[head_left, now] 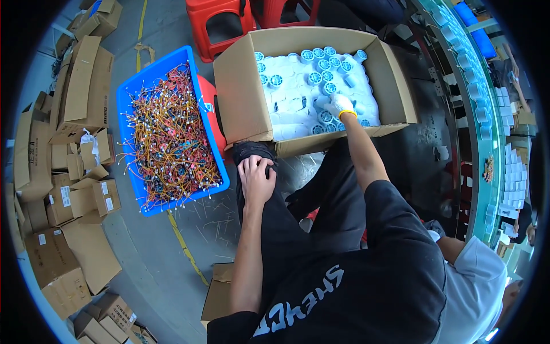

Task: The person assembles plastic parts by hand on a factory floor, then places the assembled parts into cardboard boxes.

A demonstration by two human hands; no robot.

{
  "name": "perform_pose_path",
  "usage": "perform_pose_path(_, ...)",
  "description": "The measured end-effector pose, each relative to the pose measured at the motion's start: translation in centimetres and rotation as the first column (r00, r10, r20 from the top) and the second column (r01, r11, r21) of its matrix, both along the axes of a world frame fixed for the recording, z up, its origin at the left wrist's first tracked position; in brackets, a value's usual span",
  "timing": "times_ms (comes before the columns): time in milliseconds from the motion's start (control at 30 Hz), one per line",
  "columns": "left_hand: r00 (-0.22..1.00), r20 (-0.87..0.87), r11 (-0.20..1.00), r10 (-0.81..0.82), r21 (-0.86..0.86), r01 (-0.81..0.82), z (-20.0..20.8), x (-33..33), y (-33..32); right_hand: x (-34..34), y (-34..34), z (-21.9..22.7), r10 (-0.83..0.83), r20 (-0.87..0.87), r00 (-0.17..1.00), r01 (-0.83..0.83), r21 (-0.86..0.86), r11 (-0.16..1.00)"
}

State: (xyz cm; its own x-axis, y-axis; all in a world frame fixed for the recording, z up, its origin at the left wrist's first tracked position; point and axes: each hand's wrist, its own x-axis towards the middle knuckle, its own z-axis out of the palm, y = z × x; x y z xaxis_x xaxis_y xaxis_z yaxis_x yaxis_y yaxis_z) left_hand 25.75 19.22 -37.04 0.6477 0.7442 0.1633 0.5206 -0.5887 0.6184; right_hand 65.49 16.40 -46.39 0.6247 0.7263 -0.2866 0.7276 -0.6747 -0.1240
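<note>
My right hand (340,105), in a white glove with a yellow cuff, reaches into an open cardboard box (243,94). Its fingers are bent down among light-blue round plastic parts (329,88), shaped like short cylinders with slotted ends. What the fingers close on, if anything, is hidden. Several of these parts stand upright on a white sheet of packing (289,114) with a bumpy surface, and others cluster beside the glove. Bare and palm down, my left hand (258,178) rests on my left knee, its fingers spread over the dark trousers and holding nothing.
Left of the box, a blue tub (127,146) brims with tangled wires (172,137) in orange and red. Red stools (220,26) stand behind. Cardboard boxes (57,269) pile up along the left. On the right runs a green-edged workbench (487,149); a person in a light shirt (475,286) sits close beside me.
</note>
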Motion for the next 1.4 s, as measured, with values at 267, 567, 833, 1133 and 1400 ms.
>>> perform_pose_path(267,0.998,-0.021,0.997,0.052,-0.055,-0.053,0.3,0.5,1.0,-1.7,3.9,-4.1,0.007,0.045,0.999,0.000,-0.167,0.986)
perform_pose_path(567,0.998,0.004,0.998,0.062,0.005,-0.063,-0.2,0.5,1.0,-6.4,4.2,6.3,0.104,0.018,0.994,-0.105,0.162,0.981)
perform_pose_path(833,0.983,0.153,0.982,0.105,-0.174,-0.077,-0.6,-1.7,0.6,-20.6,0.4,15.1,0.518,-0.459,0.722,0.111,0.815,0.568)
perform_pose_path(1133,0.308,0.384,0.195,0.870,-0.843,0.501,3.9,-9.5,-3.8,-33.6,-2.8,21.2,0.827,0.003,0.562,-0.483,0.813,0.326)
perform_pose_path(1400,0.126,0.448,0.327,0.885,-0.791,0.517,2.9,-20.7,-8.4,-35.6,8.6,18.8,0.683,0.068,0.727,-0.606,0.532,0.592)
